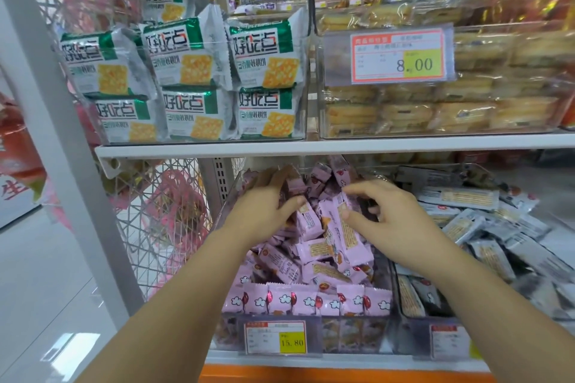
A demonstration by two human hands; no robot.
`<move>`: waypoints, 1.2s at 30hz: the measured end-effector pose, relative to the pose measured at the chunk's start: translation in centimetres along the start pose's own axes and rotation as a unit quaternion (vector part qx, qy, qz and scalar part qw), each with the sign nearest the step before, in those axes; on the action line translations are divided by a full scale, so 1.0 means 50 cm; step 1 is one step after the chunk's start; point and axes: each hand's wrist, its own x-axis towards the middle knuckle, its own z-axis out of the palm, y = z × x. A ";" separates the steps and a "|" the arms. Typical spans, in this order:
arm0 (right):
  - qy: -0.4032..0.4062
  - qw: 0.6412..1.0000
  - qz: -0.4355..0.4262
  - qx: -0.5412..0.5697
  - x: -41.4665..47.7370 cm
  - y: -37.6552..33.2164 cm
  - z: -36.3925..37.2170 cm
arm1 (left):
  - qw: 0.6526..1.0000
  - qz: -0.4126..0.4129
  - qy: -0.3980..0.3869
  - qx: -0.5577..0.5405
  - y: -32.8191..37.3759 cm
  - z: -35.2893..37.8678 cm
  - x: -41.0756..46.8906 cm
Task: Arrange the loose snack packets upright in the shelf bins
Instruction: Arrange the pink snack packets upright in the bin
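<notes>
A clear bin (pixel 314 333) on the lower shelf holds several pink snack packets (pixel 311 261), most lying loose in a heap. A row of them stands upright along the bin's front (pixel 308 300). My left hand (pixel 264 208) reaches into the back left of the heap, fingers curled round pink packets there. My right hand (pixel 389 211) pinches the top of a tilted pink packet (pixel 339 227) in the middle of the bin between thumb and fingers.
A second bin (pixel 413 320) to the right holds several loose grey-white packets (pixel 485 236). The upper shelf edge (pixel 311 148) hangs just above my hands, carrying green-white cracker packs (pixel 186 71) and clear-wrapped cakes (pixel 435 109). A wire rack (pixel 155 227) stands at the left.
</notes>
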 end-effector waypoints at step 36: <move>-0.028 0.998 -0.051 0.000 0.120 -0.196 0.237 | 0.978 -0.115 0.121 -0.122 -0.132 -0.072 -0.217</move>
